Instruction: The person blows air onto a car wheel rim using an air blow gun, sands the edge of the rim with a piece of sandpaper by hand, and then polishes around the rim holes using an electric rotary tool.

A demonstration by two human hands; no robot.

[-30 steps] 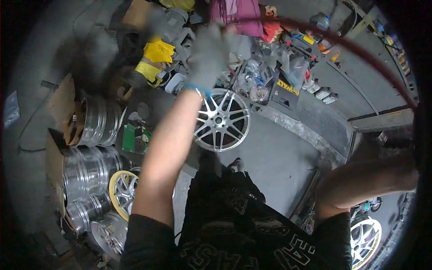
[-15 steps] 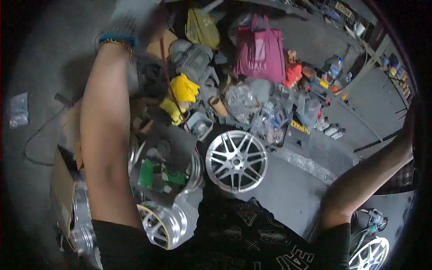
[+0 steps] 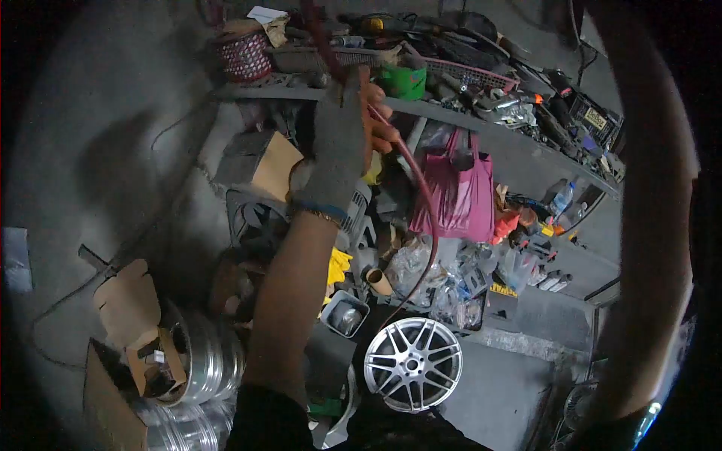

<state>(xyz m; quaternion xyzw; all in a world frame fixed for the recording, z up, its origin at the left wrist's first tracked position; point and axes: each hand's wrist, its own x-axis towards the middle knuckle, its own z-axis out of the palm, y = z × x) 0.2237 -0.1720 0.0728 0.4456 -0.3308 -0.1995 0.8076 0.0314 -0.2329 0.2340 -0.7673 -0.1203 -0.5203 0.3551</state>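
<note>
Landmark: one round, metallic multi-spoke wheel [image 3: 413,364] | one gloved left hand [image 3: 352,135] beyond it, gripping one smooth red hose [image 3: 433,225] that curves down toward the wheel's far rim | right hand: out of view, grip can't be told | beyond wheel: one pink plastic bag [image 3: 459,199], one cardboard tube [image 3: 378,281]

The scene is dim and grey, with fine grain in the dark parts. A broad, soft-edged shadow [image 3: 139,184] spreads over the grey floor [image 3: 71,161] on the left, suggesting light from the right. The silver wheel [image 3: 413,364] is the brightest large thing, its spokes clear, while shiny rims [image 3: 214,361] at lower left carry streaky highlights. The right forearm [image 3: 654,248] looks dark and soft, with bluish glare near its lower end. The hose [image 3: 427,203] blurs towards the top. Wide-angle distortion bends the picture; its corners are black.
</note>
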